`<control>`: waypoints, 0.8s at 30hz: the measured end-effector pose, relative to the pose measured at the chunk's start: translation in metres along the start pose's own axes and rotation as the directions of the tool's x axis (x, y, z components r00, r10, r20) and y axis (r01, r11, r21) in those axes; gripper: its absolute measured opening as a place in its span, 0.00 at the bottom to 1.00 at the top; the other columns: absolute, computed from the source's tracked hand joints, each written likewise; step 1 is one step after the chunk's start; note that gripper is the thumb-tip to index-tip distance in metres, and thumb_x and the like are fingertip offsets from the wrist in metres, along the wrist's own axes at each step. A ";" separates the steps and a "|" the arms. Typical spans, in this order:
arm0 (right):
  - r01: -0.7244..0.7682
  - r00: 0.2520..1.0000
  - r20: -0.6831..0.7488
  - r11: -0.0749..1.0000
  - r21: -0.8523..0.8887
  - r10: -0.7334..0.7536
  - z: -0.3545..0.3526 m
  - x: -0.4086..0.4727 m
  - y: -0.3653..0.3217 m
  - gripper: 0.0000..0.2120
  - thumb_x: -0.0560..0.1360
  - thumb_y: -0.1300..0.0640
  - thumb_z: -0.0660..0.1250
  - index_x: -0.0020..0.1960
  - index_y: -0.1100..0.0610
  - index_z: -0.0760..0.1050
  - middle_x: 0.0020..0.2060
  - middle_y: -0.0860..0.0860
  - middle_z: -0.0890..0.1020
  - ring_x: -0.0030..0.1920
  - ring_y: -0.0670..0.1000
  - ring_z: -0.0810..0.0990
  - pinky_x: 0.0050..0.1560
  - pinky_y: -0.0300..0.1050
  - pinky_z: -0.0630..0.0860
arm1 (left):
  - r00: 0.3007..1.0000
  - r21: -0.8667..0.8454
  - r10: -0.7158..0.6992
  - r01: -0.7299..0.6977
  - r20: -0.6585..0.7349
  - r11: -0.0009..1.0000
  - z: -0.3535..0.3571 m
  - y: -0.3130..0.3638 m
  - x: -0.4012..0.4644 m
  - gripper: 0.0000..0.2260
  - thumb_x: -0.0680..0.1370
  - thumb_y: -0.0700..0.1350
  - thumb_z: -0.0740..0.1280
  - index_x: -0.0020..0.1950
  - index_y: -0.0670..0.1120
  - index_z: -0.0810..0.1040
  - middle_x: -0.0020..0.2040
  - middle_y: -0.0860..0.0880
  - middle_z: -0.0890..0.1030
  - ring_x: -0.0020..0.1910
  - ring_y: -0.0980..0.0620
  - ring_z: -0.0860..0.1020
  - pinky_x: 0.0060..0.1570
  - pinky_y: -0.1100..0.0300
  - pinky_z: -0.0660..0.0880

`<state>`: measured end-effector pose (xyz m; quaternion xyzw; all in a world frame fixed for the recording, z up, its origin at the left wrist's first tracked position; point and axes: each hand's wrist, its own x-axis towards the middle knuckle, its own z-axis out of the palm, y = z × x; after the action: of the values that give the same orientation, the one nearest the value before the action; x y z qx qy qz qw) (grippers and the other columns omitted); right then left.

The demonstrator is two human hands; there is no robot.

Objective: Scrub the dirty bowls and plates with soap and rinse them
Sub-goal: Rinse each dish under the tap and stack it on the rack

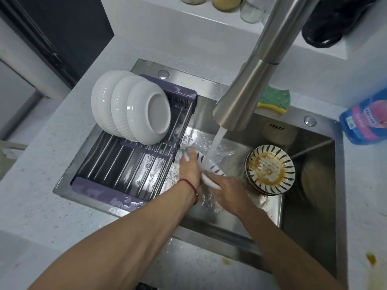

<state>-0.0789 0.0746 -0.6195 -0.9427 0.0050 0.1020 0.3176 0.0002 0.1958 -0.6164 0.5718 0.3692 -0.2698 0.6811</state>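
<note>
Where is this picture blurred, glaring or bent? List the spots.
Head view: the faucet and the blue bottle are soft, being close to the lens; glare lies on the wet sink floor; motion blur smears the striped bowl between left hand and right hand; the wide lens bends the counter edges.

Both hands cover much of the striped plate (206,164); the left hand (189,170) hides its left rim, the right hand (227,192) its near edge. Fingertips blur in the running water. The stained plate (270,169) hides the stack beneath it. The faucet (251,80), soap bottle (365,120), black bag (335,19) and jars (226,3) are cut off by the frame edges. The bottle's label is too blurred to read.
</note>
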 end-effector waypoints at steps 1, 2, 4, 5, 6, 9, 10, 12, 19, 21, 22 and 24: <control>-0.110 0.994 -0.004 0.987 0.119 0.111 0.003 -0.001 -0.007 0.11 0.78 0.61 0.71 0.61 0.57 0.84 0.48 0.48 0.86 0.37 0.36 0.81 0.40 0.23 0.72 | 0.998 -0.018 0.017 -0.017 0.053 1.000 0.009 0.002 -0.009 0.26 0.81 0.66 0.59 0.73 0.52 0.71 0.54 0.43 0.83 0.48 0.43 0.84 0.57 0.41 0.82; -0.196 0.980 0.004 0.954 0.227 0.200 0.004 0.000 -0.014 0.06 0.77 0.63 0.71 0.53 0.58 0.85 0.39 0.48 0.86 0.31 0.36 0.79 0.33 0.27 0.72 | 0.996 0.026 0.056 -0.058 0.075 0.998 0.016 0.003 -0.016 0.28 0.81 0.68 0.59 0.76 0.55 0.67 0.53 0.44 0.82 0.47 0.45 0.82 0.57 0.43 0.81; -0.329 0.938 0.052 0.834 0.443 0.343 0.002 0.001 -0.019 0.05 0.75 0.66 0.72 0.46 0.58 0.84 0.34 0.50 0.84 0.33 0.42 0.82 0.32 0.41 0.80 | 0.985 0.169 0.119 -0.139 0.127 0.976 0.026 -0.001 -0.019 0.27 0.84 0.66 0.55 0.81 0.58 0.60 0.58 0.46 0.79 0.48 0.49 0.80 0.54 0.51 0.78; -0.374 0.914 0.093 0.732 0.569 0.395 -0.004 0.000 -0.021 0.06 0.73 0.67 0.74 0.47 0.58 0.83 0.36 0.53 0.86 0.37 0.48 0.86 0.37 0.53 0.84 | 0.980 0.245 0.105 -0.145 0.168 0.959 0.025 -0.001 -0.022 0.27 0.85 0.65 0.53 0.82 0.57 0.60 0.63 0.46 0.78 0.52 0.48 0.80 0.56 0.52 0.78; -0.411 0.888 0.141 0.620 0.668 0.437 -0.011 0.000 -0.021 0.09 0.70 0.67 0.76 0.49 0.59 0.84 0.40 0.56 0.87 0.41 0.55 0.87 0.42 0.62 0.85 | 0.976 0.328 0.111 -0.168 0.185 0.930 0.022 -0.003 -0.019 0.27 0.85 0.65 0.51 0.82 0.56 0.61 0.67 0.45 0.77 0.56 0.46 0.80 0.59 0.50 0.78; -0.455 0.853 0.316 0.294 0.841 0.414 -0.027 -0.001 -0.015 0.16 0.70 0.67 0.76 0.57 0.62 0.82 0.50 0.60 0.87 0.51 0.61 0.87 0.55 0.67 0.81 | 0.957 0.613 0.197 -0.288 0.213 0.736 0.005 -0.001 -0.006 0.21 0.87 0.59 0.52 0.77 0.54 0.68 0.65 0.45 0.79 0.55 0.46 0.80 0.56 0.51 0.79; -0.461 0.850 0.360 0.213 0.861 0.385 -0.032 -0.001 -0.014 0.20 0.70 0.67 0.76 0.61 0.63 0.80 0.54 0.60 0.86 0.55 0.62 0.86 0.56 0.65 0.81 | 0.947 0.659 0.220 -0.321 0.234 0.680 -0.001 -0.002 0.002 0.21 0.87 0.59 0.53 0.76 0.52 0.69 0.64 0.45 0.80 0.55 0.46 0.80 0.56 0.51 0.79; -0.467 0.840 0.416 0.075 0.881 0.348 -0.033 0.000 -0.006 0.26 0.69 0.66 0.77 0.66 0.63 0.77 0.58 0.61 0.84 0.59 0.62 0.84 0.54 0.59 0.83 | 0.963 0.724 0.162 -0.268 0.214 0.636 -0.014 -0.003 0.015 0.27 0.83 0.66 0.56 0.72 0.48 0.72 0.63 0.43 0.80 0.53 0.45 0.81 0.55 0.48 0.81; -0.575 0.710 0.438 0.096 0.812 0.551 -0.012 0.018 0.033 0.28 0.71 0.48 0.78 0.64 0.63 0.78 0.58 0.60 0.85 0.57 0.60 0.85 0.60 0.59 0.81 | 0.965 0.206 -0.244 0.220 0.097 0.953 -0.041 0.001 0.010 0.28 0.72 0.49 0.81 0.66 0.37 0.79 0.51 0.39 0.87 0.46 0.40 0.87 0.36 0.46 0.84; -0.675 0.630 0.353 0.263 0.689 0.692 -0.005 0.030 0.035 0.31 0.72 0.40 0.76 0.61 0.64 0.78 0.56 0.59 0.85 0.55 0.60 0.84 0.61 0.61 0.80 | 0.962 0.125 -0.241 0.225 0.130 0.966 -0.034 0.002 0.001 0.28 0.73 0.40 0.79 0.71 0.38 0.74 0.57 0.37 0.84 0.51 0.38 0.85 0.34 0.46 0.84; -0.729 0.621 0.317 0.380 0.569 0.717 -0.006 0.037 0.030 0.32 0.75 0.36 0.71 0.60 0.65 0.76 0.56 0.59 0.83 0.54 0.59 0.83 0.61 0.59 0.79 | 0.965 0.097 -0.221 0.209 0.139 0.973 -0.030 -0.001 -0.001 0.31 0.72 0.37 0.79 0.72 0.41 0.72 0.60 0.37 0.82 0.54 0.37 0.83 0.36 0.45 0.85; -0.752 0.652 0.263 0.560 0.349 0.711 -0.010 0.055 0.013 0.25 0.84 0.41 0.57 0.63 0.64 0.71 0.58 0.60 0.78 0.59 0.61 0.78 0.63 0.55 0.74 | 0.984 0.116 -0.137 0.123 0.115 0.986 -0.020 -0.007 -0.007 0.33 0.69 0.35 0.80 0.71 0.49 0.73 0.60 0.41 0.82 0.56 0.38 0.81 0.45 0.42 0.85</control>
<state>-0.0243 0.0614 -0.6300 -0.7550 0.4032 0.2637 0.4448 -0.0130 0.2139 -0.6160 0.5649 0.3480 -0.3680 0.6514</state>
